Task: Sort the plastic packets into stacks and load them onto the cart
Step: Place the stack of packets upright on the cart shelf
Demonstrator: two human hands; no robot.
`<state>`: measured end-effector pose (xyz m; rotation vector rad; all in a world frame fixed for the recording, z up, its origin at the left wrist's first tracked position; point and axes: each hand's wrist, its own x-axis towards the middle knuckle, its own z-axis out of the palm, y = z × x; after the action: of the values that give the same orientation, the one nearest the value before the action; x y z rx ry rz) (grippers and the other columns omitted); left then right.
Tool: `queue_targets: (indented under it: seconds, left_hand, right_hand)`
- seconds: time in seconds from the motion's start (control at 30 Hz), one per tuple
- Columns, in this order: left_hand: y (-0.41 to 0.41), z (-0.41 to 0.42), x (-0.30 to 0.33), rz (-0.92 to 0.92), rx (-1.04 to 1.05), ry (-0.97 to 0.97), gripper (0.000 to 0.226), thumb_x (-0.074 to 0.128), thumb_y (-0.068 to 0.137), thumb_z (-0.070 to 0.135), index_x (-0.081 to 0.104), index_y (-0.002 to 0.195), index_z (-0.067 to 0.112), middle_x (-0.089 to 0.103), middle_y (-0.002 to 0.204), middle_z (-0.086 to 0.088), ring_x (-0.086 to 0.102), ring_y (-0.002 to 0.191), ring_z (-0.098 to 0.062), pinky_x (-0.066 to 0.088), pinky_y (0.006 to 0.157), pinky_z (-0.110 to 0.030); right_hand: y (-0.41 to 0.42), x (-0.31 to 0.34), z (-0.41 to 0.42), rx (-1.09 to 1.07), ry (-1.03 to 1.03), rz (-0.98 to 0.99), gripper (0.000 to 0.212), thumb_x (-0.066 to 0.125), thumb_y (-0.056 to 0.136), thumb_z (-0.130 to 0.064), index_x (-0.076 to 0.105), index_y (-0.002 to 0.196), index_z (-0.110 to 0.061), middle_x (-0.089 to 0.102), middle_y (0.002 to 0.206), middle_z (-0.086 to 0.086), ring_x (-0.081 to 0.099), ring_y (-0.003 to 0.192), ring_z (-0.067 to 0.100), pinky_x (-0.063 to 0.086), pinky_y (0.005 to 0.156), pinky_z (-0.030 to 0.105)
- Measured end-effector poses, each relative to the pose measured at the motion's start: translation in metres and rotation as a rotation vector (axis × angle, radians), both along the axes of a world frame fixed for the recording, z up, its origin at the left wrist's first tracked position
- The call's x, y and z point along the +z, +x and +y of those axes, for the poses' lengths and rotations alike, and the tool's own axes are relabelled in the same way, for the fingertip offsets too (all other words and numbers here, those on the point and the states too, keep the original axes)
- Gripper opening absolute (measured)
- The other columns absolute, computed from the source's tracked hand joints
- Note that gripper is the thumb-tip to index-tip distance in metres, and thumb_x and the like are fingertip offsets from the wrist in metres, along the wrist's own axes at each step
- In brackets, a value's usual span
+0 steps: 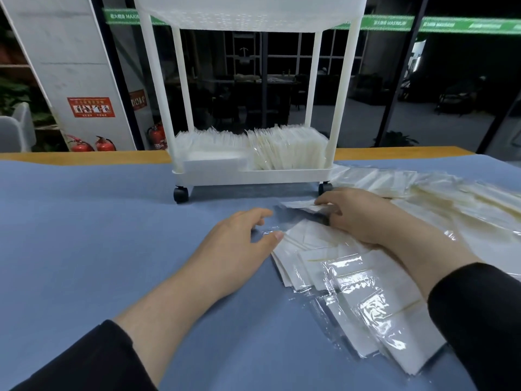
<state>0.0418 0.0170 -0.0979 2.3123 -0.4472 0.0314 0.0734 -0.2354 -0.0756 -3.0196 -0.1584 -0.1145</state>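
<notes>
A fanned pile of clear plastic packets (346, 280) with white inserts lies on the blue table in front of me. My right hand (363, 215) rests on the pile's far end, its fingers curled round a packet (301, 206) lifted off the table. My left hand (239, 244) lies flat beside the pile, fingertips touching the clear edge of a packet. A white wheeled cart (253, 173) stands beyond my hands; upright rows of packets (284, 150) fill its lower shelf.
More loose packets (439, 198) spread across the table's right side, reaching the cart's right wheel. The table's blue cover (84, 235) stretches to the left. Behind the table are a glass wall and red fire extinguishers (93, 143).
</notes>
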Motion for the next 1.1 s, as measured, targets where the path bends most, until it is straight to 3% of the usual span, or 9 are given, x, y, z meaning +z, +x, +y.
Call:
queue_targets:
  seconds: [0.13,0.27,0.37,0.5,0.57,0.67,0.8,1.0,1.1]
  left_hand:
    - [0.001,0.001,0.002,-0.034,0.033,-0.062,0.044,0.059,0.097,0.048,0.052,0.139,0.039,0.057,0.131,0.018,0.052,0.123,0.0,0.041,0.103,-0.023]
    - [-0.005,0.0,0.011,-0.212,0.065,-0.307,0.057,0.062,0.095,0.045,0.04,0.148,0.042,0.05,0.137,0.021,0.051,0.121,0.006,0.042,0.102,-0.021]
    - [-0.013,0.0,0.021,-0.307,0.061,-0.451,0.064,0.063,0.086,0.056,0.034,0.143,0.053,0.047,0.138,0.029,0.048,0.123,0.008,0.037,0.101,-0.01]
    - [-0.006,-0.002,0.01,-0.182,0.05,-0.38,0.007,0.07,0.094,0.033,0.065,0.099,0.032,0.061,0.081,0.022,0.053,0.074,0.001,0.04,0.066,-0.015]
    - [-0.003,-0.001,0.005,-0.105,0.04,-0.387,0.011,0.067,0.096,0.029,0.065,0.087,0.023,0.056,0.069,0.013,0.046,0.065,-0.008,0.037,0.061,-0.025]
    - [-0.007,-0.003,0.008,-0.001,0.015,-0.506,0.022,0.059,0.099,0.043,0.065,0.09,0.023,0.06,0.074,0.014,0.049,0.065,-0.005,0.041,0.063,-0.022]
    - [-0.015,-0.013,0.008,0.05,-0.03,-0.495,0.023,0.062,0.095,0.052,0.061,0.108,0.033,0.068,0.094,0.013,0.059,0.077,0.0,0.047,0.07,-0.015]
    - [-0.012,-0.011,0.005,-0.081,0.003,-0.409,0.015,0.066,0.097,0.023,0.061,0.084,0.017,0.054,0.067,0.013,0.045,0.061,-0.007,0.036,0.056,-0.021]
    - [-0.011,-0.008,0.008,-0.034,-0.002,-0.454,0.018,0.069,0.094,0.016,0.062,0.107,0.025,0.061,0.086,0.008,0.049,0.06,-0.003,0.041,0.053,-0.014]
  right_hand:
    - [0.0,-0.002,0.003,-0.052,0.014,-0.174,0.017,0.051,0.091,-0.014,0.05,0.082,-0.029,0.065,0.089,0.005,0.057,0.08,0.032,0.052,0.071,0.042]
    - [-0.022,0.032,0.014,0.054,0.171,-0.233,0.007,0.052,0.101,-0.024,0.058,0.097,-0.024,0.065,0.086,0.001,0.057,0.076,0.02,0.051,0.07,0.036]
    - [-0.047,0.054,0.037,0.208,0.242,-0.085,0.014,0.06,0.098,-0.036,0.051,0.1,-0.047,0.062,0.092,-0.02,0.056,0.081,-0.001,0.044,0.07,0.021]
    - [-0.048,0.04,0.055,0.285,0.242,0.002,0.028,0.068,0.088,-0.052,0.054,0.112,-0.053,0.061,0.1,-0.027,0.057,0.092,-0.001,0.043,0.074,0.017]
    - [-0.045,0.033,0.049,0.227,0.226,0.084,0.041,0.074,0.08,-0.057,0.05,0.114,-0.055,0.058,0.083,-0.031,0.056,0.079,-0.004,0.039,0.065,0.016]
    - [-0.044,0.03,0.035,0.146,0.253,0.137,0.047,0.079,0.075,-0.054,0.049,0.111,-0.05,0.06,0.075,-0.028,0.057,0.066,-0.004,0.041,0.059,0.021]
    - [-0.042,0.026,0.041,0.15,0.309,0.101,0.046,0.08,0.077,-0.048,0.049,0.11,-0.046,0.06,0.091,-0.018,0.06,0.081,0.004,0.047,0.065,0.023]
    - [-0.041,0.033,0.036,0.169,0.333,0.143,0.062,0.076,0.065,-0.069,0.043,0.115,-0.053,0.054,0.111,-0.022,0.057,0.105,0.004,0.049,0.089,0.029]
    - [-0.049,0.054,0.021,0.126,0.356,0.01,0.068,0.065,0.066,-0.073,0.046,0.126,-0.046,0.057,0.117,-0.021,0.057,0.107,-0.002,0.05,0.095,0.031]
